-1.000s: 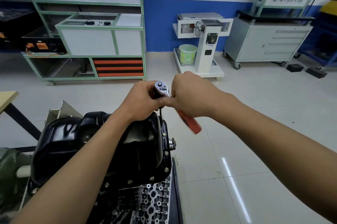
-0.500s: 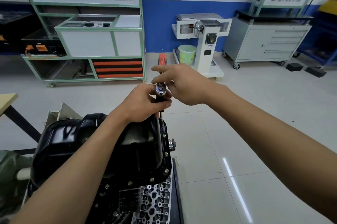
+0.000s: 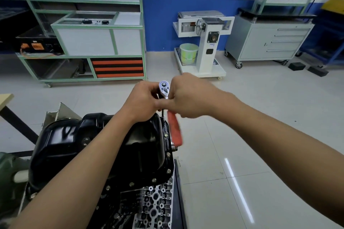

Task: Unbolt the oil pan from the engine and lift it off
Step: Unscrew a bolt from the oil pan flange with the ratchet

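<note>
Unbolting looks under way: the left hand (image 3: 143,102) curls round the wrench (image 3: 164,87) below its head, the right hand (image 3: 189,96) grips its red handle, and the oil pan (image 3: 93,141) sits bolted on the engine (image 3: 154,200) just beneath, probably needing another steady handle swing next.

White tiled floor (image 3: 279,89) with a light streak at lower right. Blue-and-white wall (image 3: 160,24) at top. Green-framed bench (image 3: 83,40) upper left, white stand (image 3: 204,55) with bucket (image 3: 188,53) centre, grey cabinet (image 3: 260,42) upper right.
</note>
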Demonstrator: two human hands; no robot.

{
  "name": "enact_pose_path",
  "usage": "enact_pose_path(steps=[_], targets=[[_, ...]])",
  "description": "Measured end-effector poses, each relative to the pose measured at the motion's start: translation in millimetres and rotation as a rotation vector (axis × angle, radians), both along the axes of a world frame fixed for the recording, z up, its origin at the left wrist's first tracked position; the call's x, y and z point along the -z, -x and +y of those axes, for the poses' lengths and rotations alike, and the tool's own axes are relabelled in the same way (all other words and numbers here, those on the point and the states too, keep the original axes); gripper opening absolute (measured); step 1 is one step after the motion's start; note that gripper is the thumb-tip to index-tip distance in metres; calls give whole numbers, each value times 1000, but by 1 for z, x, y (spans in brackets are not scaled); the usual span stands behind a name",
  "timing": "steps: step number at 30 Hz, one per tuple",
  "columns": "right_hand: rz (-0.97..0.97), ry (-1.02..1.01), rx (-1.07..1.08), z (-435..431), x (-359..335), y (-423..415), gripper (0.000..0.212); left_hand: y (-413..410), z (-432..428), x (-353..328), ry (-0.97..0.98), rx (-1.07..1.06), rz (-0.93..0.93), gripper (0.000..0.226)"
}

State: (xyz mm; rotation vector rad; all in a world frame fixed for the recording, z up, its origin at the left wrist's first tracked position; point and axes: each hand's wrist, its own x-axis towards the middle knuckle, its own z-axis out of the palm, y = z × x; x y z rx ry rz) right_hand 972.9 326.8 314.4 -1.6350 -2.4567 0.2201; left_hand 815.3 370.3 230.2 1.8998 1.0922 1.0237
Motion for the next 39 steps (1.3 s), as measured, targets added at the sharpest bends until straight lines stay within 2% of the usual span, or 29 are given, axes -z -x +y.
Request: enact_pose_path(steps=[3, 5, 7, 9, 11, 13, 16, 21, 24, 29, 31, 32, 35, 37, 39], targets=[[89, 52, -18, -1, 7, 8, 54, 3, -4, -2, -97, 18, 25, 24], [72, 66, -6, 2, 6, 9, 50, 4, -4, -1, -70, 15, 11, 25], [57, 89, -7, 5, 3, 6, 50, 4, -2, 0, -9, 15, -7, 37], [12, 67, -4, 6, -3, -1, 53, 5, 0, 1, 4, 40, 0, 33], [-92, -9, -4, 10, -7, -10, 36, 5, 0, 1, 6, 67, 14, 18], [-214, -129, 22, 15, -9, -15, 5, 3, 0, 1, 44, 86, 11, 13], [-218, -182, -12, 22, -7, -12, 34, 3, 1, 0, 89, 131, 53, 21], [-174, -181, -229, 29, -4, -6, 34, 7, 4, 0, 70, 100, 132, 19], [-177, -189, -153, 32, -1, -8, 32, 5, 2, 0, 48, 56, 139, 16], [-183, -196, 156, 21, 0, -9, 6, 2, 4, 1, 36, -18, 81, 13], [-194, -199, 180, 14, -1, -10, 32, 2, 4, 2, 15, -15, 92, 12], [-188, -189, 173, 13, -1, -10, 37, 1, 3, 1, 1, -11, 96, 10], [-71, -12, 100, 4, 3, -3, 43, 0, -1, -1, -25, -9, 106, 5], [-17, 72, 52, -1, 9, 5, 42, 0, -5, -4, -75, 10, 110, 28], [14, 60, 54, -2, 14, 9, 44, 1, -7, -7, -113, 16, 110, 36]])
